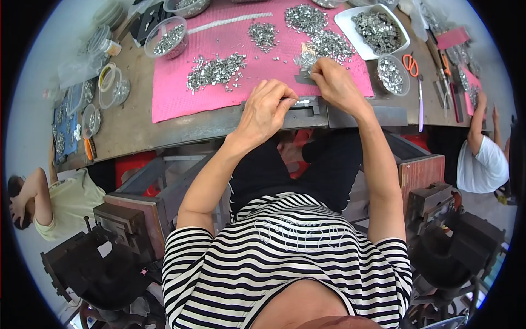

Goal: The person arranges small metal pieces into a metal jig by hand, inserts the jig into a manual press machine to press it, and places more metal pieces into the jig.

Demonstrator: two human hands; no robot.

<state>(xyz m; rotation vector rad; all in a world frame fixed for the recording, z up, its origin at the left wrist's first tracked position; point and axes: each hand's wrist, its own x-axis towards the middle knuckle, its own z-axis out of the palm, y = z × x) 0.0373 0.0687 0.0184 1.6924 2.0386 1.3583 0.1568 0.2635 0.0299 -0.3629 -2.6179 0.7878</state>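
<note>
My left hand (264,108) is at the bench's front edge, thumb and fingers pinched together at the left end of a small dark metal fixture (315,106). A short row of shiny metal pieces (301,102) lies in that fixture. Whatever the left fingertips hold is hidden or too small to name. Just beyond the fixture, my right hand (338,85) has its fingertips drawn together, pointing down beside a small heap of thin silvery parts (305,60) and a flat grey plate (303,80). What the right fingers pinch cannot be made out.
A pink mat (170,104) carries several heaps of small metal pieces (216,72). A round tub (167,38) stands left; a white tray (378,32) and a clear cup (392,75) stand right, near orange-handled scissors (410,64). Other people (485,162) work at both sides.
</note>
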